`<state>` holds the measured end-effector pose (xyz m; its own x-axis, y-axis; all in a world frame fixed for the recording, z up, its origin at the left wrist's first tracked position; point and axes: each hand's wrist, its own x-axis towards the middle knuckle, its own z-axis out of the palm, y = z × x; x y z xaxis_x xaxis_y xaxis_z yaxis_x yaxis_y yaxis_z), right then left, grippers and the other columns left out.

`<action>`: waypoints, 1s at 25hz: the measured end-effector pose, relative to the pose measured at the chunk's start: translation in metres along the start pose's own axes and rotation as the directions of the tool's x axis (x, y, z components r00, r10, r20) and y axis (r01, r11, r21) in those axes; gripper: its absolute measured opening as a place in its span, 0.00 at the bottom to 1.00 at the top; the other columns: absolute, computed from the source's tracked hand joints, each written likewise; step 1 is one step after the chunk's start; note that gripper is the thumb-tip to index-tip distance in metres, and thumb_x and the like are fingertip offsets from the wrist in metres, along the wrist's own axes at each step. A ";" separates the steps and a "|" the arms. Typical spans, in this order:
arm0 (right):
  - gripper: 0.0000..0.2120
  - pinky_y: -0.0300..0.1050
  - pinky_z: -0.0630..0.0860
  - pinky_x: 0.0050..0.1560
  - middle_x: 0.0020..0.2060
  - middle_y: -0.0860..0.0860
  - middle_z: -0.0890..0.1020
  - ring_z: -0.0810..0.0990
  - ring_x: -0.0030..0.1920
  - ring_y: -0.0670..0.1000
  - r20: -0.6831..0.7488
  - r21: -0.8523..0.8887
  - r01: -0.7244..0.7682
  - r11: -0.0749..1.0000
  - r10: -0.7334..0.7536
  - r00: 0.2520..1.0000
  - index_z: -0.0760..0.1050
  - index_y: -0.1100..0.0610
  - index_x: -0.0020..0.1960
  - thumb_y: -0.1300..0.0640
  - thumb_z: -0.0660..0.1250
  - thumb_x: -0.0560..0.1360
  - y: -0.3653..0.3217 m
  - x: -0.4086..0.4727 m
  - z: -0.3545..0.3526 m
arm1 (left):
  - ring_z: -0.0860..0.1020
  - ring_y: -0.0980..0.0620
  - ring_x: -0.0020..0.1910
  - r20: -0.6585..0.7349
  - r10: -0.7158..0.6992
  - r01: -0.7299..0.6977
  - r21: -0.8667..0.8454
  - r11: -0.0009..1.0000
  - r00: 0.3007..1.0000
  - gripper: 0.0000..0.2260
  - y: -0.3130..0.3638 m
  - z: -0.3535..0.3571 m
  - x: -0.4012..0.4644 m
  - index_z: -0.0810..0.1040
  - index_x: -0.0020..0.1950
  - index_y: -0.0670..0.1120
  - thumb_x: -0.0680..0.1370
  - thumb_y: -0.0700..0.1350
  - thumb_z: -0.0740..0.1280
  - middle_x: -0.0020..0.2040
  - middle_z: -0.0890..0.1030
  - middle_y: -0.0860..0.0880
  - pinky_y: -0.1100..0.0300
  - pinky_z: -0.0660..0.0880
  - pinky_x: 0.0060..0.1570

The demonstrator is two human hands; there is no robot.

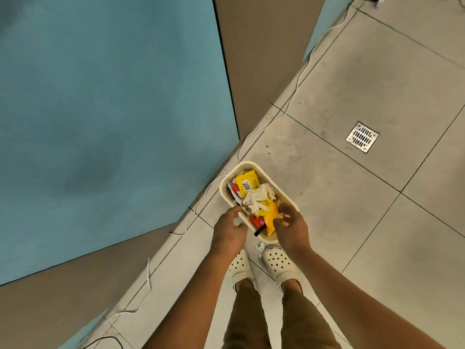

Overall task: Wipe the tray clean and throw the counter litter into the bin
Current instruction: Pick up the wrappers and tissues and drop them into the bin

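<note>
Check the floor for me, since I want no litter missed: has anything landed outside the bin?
Yes. A crumpled white scrap lies on the floor tiles beside the bin, by the person's shoes. The bin is heaped, and a dark stick pokes over its near rim.

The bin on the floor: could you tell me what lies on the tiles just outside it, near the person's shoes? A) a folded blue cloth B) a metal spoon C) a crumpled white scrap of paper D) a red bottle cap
C: a crumpled white scrap lies on the floor tiles between the cream bin and the white shoes, outside the bin's rim.
</note>
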<state>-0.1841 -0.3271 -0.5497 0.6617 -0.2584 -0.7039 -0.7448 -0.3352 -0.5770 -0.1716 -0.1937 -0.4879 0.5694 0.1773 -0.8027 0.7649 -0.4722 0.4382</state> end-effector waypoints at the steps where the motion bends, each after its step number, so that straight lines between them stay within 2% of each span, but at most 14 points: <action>1: 0.18 0.40 0.69 0.49 0.57 0.54 0.77 0.75 0.53 0.53 0.011 0.009 0.022 1.000 -0.022 1.000 0.72 0.57 0.63 0.65 0.63 0.73 -0.015 -0.019 -0.010 | 0.72 0.50 0.64 -0.016 0.022 -0.022 -0.031 0.999 1.000 0.19 0.015 -0.012 -0.021 0.70 0.68 0.49 0.78 0.37 0.60 0.65 0.73 0.48 0.65 0.66 0.55; 3: 0.16 0.40 0.70 0.46 0.51 0.53 0.77 0.76 0.49 0.54 0.024 0.037 0.105 0.994 -0.106 0.994 0.73 0.59 0.59 0.67 0.63 0.73 -0.054 -0.059 -0.033 | 0.75 0.49 0.58 -0.049 0.085 -0.088 -0.076 0.993 0.995 0.17 0.049 -0.038 -0.070 0.72 0.66 0.49 0.78 0.37 0.60 0.61 0.75 0.50 0.63 0.69 0.52; 5: 0.14 0.42 0.73 0.47 0.51 0.54 0.77 0.77 0.46 0.54 0.034 0.048 0.244 0.969 -0.246 0.969 0.75 0.58 0.56 0.69 0.63 0.72 -0.105 -0.099 -0.057 | 0.77 0.49 0.49 -0.091 0.194 -0.204 -0.120 0.971 0.977 0.16 0.085 -0.066 -0.125 0.74 0.62 0.51 0.77 0.37 0.61 0.58 0.77 0.50 0.64 0.70 0.48; 6: 0.14 0.42 0.74 0.47 0.52 0.54 0.76 0.78 0.46 0.54 0.037 0.062 0.323 0.944 -0.325 0.945 0.75 0.57 0.54 0.69 0.63 0.72 -0.137 -0.119 -0.071 | 0.77 0.50 0.47 -0.134 0.255 -0.274 -0.156 0.949 0.958 0.15 0.103 -0.083 -0.156 0.75 0.60 0.51 0.77 0.37 0.62 0.56 0.77 0.50 0.65 0.71 0.46; 7: 0.14 0.37 0.74 0.46 0.51 0.54 0.75 0.77 0.45 0.52 0.026 0.096 0.406 0.909 -0.410 0.912 0.74 0.57 0.53 0.70 0.63 0.72 -0.171 -0.138 -0.084 | 0.77 0.52 0.45 -0.191 0.309 -0.346 -0.204 0.916 0.932 0.14 0.121 -0.100 -0.187 0.75 0.58 0.52 0.77 0.36 0.62 0.54 0.78 0.51 0.67 0.72 0.43; 10: 0.13 0.25 0.69 0.40 0.49 0.56 0.74 0.73 0.40 0.45 -0.060 0.169 0.650 0.741 -0.650 0.757 0.74 0.58 0.53 0.70 0.62 0.72 -0.274 -0.196 -0.114 | 0.76 0.51 0.46 -0.385 0.393 -0.521 -0.324 0.790 0.835 0.13 0.157 -0.148 -0.271 0.74 0.54 0.52 0.77 0.35 0.62 0.49 0.76 0.54 0.64 0.72 0.40; 13: 0.12 0.25 0.69 0.39 0.46 0.54 0.73 0.71 0.40 0.41 -0.084 0.213 0.805 0.553 -0.811 0.579 0.74 0.61 0.53 0.70 0.62 0.71 -0.352 -0.249 -0.117 | 0.76 0.50 0.44 -0.505 0.446 -0.636 -0.304 0.710 0.739 0.13 0.173 -0.189 -0.320 0.74 0.55 0.50 0.77 0.34 0.62 0.46 0.75 0.57 0.62 0.72 0.41; 16: 0.13 0.29 0.70 0.41 0.45 0.54 0.73 0.71 0.41 0.40 -0.064 0.270 0.869 0.414 -0.893 0.446 0.74 0.61 0.52 0.68 0.61 0.69 -0.415 -0.290 -0.093 | 0.78 0.48 0.46 -0.624 0.430 -0.694 -0.264 0.670 0.652 0.12 0.176 -0.246 -0.340 0.75 0.57 0.48 0.77 0.35 0.62 0.47 0.76 0.54 0.55 0.74 0.45; 18: 0.12 0.32 0.71 0.43 0.45 0.54 0.74 0.72 0.41 0.41 -0.050 0.297 0.875 0.382 -0.909 0.413 0.73 0.58 0.50 0.69 0.61 0.69 -0.452 -0.307 -0.068 | 0.79 0.47 0.45 -0.687 0.407 -0.719 -0.246 0.650 0.603 0.12 0.175 -0.289 -0.344 0.76 0.56 0.49 0.76 0.36 0.62 0.48 0.77 0.52 0.54 0.75 0.46; 21: 0.13 0.33 0.70 0.42 0.43 0.52 0.74 0.71 0.38 0.42 -0.033 0.304 0.867 0.396 -0.905 0.425 0.72 0.54 0.48 0.69 0.61 0.70 -0.490 -0.322 -0.031 | 0.78 0.48 0.43 -0.717 0.362 -0.714 -0.267 0.647 0.596 0.12 0.167 -0.341 -0.340 0.76 0.56 0.49 0.77 0.36 0.62 0.46 0.77 0.53 0.56 0.74 0.45; 25: 0.13 0.30 0.69 0.41 0.44 0.50 0.74 0.73 0.40 0.42 -0.028 0.245 0.910 0.334 -0.936 0.351 0.74 0.58 0.50 0.67 0.59 0.68 -0.531 -0.332 0.021 | 0.78 0.49 0.44 -0.709 0.342 -0.693 -0.284 0.663 0.617 0.11 0.161 -0.411 -0.319 0.76 0.55 0.50 0.77 0.37 0.61 0.44 0.76 0.57 0.58 0.73 0.46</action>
<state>-0.0104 -0.0448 -0.0185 0.9318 0.1979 0.3043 0.3318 -0.1248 -0.9351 -0.1060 0.0286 0.0045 0.8263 0.5601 -0.0592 0.1984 -0.1910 0.9613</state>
